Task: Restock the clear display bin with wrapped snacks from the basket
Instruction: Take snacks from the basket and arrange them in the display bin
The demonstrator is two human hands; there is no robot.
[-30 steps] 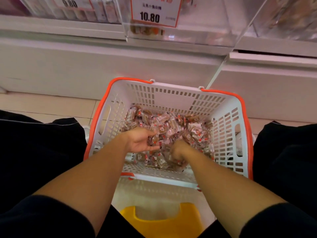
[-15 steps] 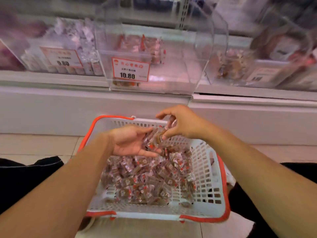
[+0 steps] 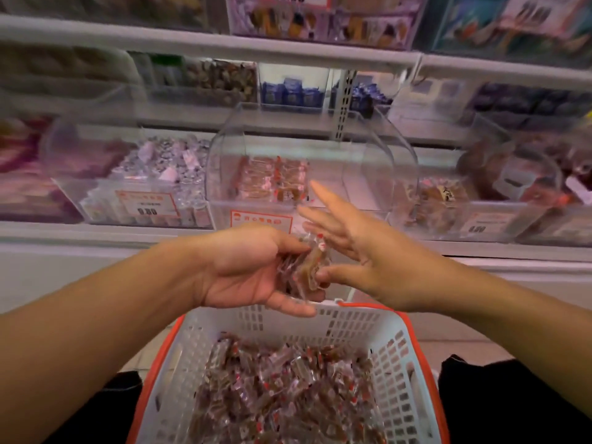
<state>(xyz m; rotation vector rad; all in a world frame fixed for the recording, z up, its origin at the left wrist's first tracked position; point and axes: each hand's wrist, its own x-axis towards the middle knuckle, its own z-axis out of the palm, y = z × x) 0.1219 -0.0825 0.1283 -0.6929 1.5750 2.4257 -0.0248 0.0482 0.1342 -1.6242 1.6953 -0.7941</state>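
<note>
My left hand (image 3: 246, 267) is cupped palm up around a bunch of wrapped snacks (image 3: 301, 270), brown with red and clear wrappers. My right hand (image 3: 362, 251) is beside it with fingers spread, its thumb and fingertips touching the bunch. Both hands hover above the far rim of the white basket (image 3: 394, 357) with an orange edge, which holds several more of the same snacks (image 3: 282, 395). Straight ahead on the shelf stands the clear display bin (image 3: 365, 174), mostly bare, with a small stack of snacks (image 3: 272, 181) at its back left.
Neighbouring clear bins hold other goods: pale wrapped sweets (image 3: 160, 174) on the left, brown packets (image 3: 439, 200) on the right. Price tags hang on the bin fronts. Shelves of packaged snacks (image 3: 291, 91) rise above. My dark-clothed legs flank the basket.
Both hands have risen from the basket with a bunch of snacks toward the clear bin. My right fingers have spread open. The view has tilted up to the shelves.
</note>
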